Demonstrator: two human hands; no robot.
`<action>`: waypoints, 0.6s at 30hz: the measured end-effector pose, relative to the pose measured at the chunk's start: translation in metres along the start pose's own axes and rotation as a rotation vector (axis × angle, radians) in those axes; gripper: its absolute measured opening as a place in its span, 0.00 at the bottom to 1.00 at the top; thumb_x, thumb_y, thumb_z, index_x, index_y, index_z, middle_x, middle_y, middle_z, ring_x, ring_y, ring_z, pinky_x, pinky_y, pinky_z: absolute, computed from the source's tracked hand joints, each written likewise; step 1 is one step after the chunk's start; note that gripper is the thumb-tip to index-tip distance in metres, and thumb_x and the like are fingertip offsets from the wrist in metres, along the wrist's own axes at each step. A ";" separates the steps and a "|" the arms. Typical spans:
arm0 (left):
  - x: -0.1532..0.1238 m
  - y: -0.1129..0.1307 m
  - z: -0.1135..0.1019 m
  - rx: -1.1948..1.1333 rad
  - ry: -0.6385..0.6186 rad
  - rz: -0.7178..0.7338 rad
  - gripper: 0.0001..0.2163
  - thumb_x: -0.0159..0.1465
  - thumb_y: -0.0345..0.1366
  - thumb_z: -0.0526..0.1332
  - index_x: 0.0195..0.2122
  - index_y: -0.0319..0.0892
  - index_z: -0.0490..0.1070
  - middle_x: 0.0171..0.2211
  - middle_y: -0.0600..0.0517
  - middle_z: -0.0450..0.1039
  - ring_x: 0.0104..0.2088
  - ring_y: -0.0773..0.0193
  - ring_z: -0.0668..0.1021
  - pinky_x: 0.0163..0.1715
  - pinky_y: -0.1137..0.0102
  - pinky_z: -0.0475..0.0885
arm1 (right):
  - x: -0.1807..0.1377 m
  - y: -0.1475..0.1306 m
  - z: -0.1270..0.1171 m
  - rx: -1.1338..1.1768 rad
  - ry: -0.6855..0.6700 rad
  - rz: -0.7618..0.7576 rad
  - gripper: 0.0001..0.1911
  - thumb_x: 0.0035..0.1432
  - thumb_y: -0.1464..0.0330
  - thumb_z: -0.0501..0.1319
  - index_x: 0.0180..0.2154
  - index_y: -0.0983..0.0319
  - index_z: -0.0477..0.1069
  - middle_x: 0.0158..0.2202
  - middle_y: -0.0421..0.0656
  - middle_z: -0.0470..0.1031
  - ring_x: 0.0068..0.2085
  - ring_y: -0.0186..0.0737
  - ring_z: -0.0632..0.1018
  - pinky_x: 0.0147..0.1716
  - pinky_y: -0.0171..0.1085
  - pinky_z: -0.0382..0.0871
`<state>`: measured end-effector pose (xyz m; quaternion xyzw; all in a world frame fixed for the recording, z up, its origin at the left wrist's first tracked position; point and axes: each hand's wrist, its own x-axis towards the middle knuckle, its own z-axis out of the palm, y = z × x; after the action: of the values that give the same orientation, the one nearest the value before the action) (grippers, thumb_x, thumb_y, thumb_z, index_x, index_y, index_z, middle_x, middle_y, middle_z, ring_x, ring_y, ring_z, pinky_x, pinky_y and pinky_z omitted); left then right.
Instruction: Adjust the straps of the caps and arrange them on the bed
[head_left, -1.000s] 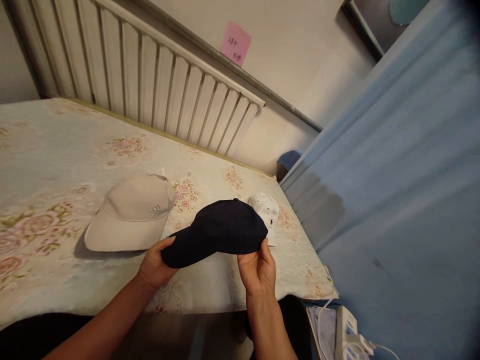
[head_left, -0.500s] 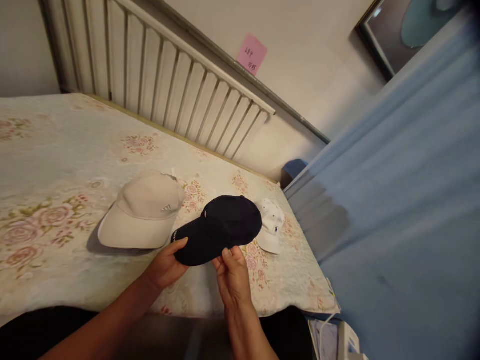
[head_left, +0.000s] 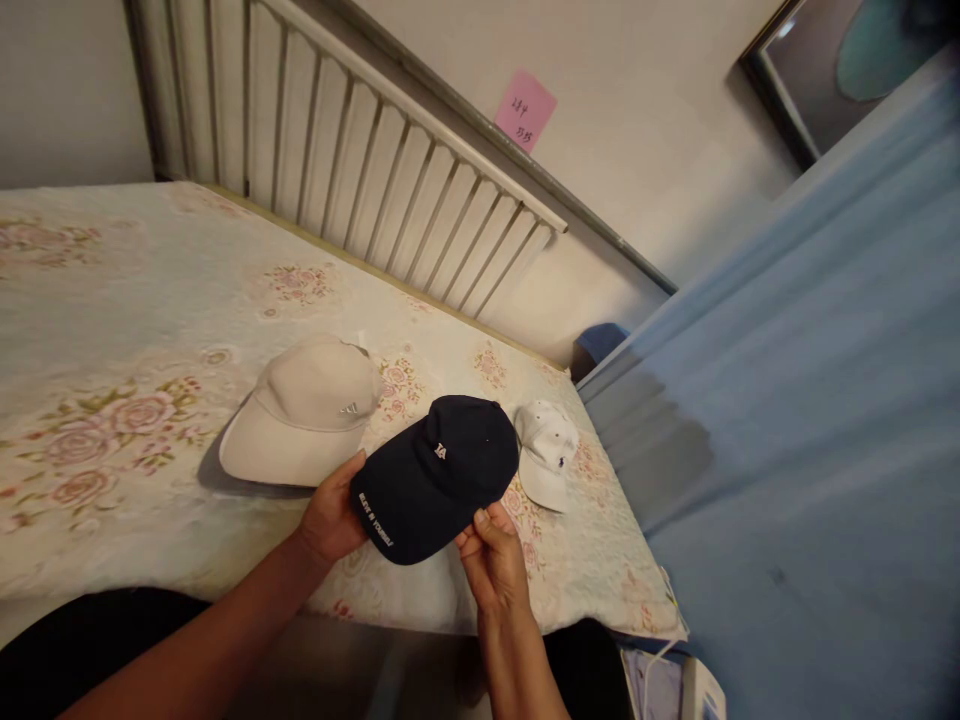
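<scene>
Between my two hands is a dark navy baseball cap [head_left: 442, 465], raised over the bed with its front toward me. It bears a small white emblem on the front and white lettering along the brim edge. My left hand [head_left: 336, 512] grips the brim's left side, its fingers partly hidden under the cap. At the cap's lower right edge, my right hand [head_left: 495, 560] pinches the rim between thumb and fingers. To the left a beige cap [head_left: 300, 412] rests on the bed, brim toward me. A smaller white cap [head_left: 546, 452] lies just right of the navy one.
A flowered sheet [head_left: 97, 320] covers the bed, with a slatted white rail [head_left: 405, 190] along its far side. Blue curtain [head_left: 810, 420] hangs at the right. A blue item [head_left: 601, 342] sits in the far corner. Below right is a white device [head_left: 701, 690] beside a cable.
The navy cap has tilted and turned, so its front emblem and brim lettering now face me more. Both hands keep their grip. The whole view has shifted slightly.
</scene>
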<state>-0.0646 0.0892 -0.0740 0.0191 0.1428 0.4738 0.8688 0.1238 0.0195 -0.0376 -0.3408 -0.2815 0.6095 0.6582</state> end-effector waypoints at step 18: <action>-0.022 -0.002 -0.006 0.048 -0.460 -0.262 0.30 0.65 0.54 0.47 0.55 0.34 0.69 0.48 0.38 0.76 0.53 0.41 0.73 0.58 0.47 0.58 | -0.005 0.026 -0.005 0.068 -0.005 0.214 0.17 0.48 0.76 0.62 0.43 0.63 0.73 0.37 0.43 0.81 0.37 0.37 0.80 0.41 0.36 0.74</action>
<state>-0.0758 0.0691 -0.0754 0.1281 -0.0461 0.3369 0.9316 0.1114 0.0149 -0.0605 -0.3448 -0.2240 0.6865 0.5997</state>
